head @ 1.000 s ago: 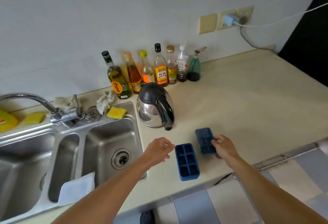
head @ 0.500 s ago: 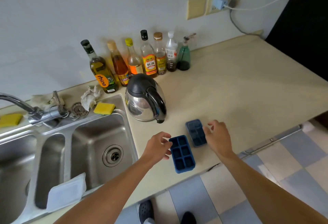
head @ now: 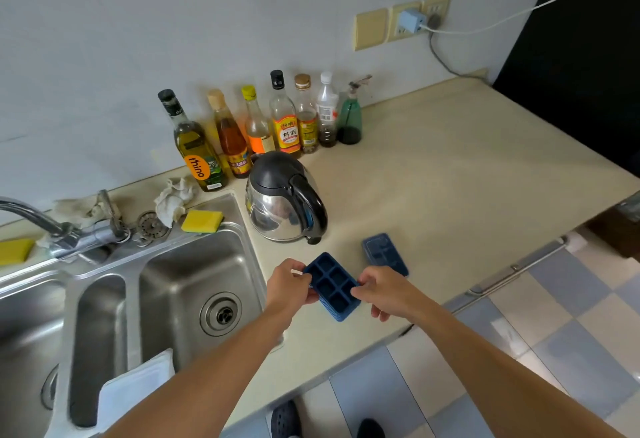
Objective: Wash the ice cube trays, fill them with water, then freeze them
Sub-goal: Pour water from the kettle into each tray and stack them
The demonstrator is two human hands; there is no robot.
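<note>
Here, seen from the head camera, a person at a kitchen counter (head: 450,177) grips a blue tray (head: 332,285) with both hands. The left hand (head: 289,287) pinches its left long edge and the right hand (head: 384,293) pinches the right one, fingers curled over the rim. The tray, cells facing up, is near the counter's front edge, just right of the sink (head: 194,264). Whether it rests on the surface or is lifted clear cannot be told.

A second tray (head: 384,254), darker blue, lies flat on the counter just behind the right hand, apart from the first. A steel kettle (head: 285,196) with a black lid and handle stands behind both trays, beside the sink's back corner. A row of bottles (head: 287,118) lines the wall behind the kettle.

A yellow sponge (head: 202,220) sits on the sink's back rim next to a crumpled rag (head: 173,198), with the tap (head: 34,215) to the left. A blue plug (head: 410,20) sits in a wall socket.
</note>
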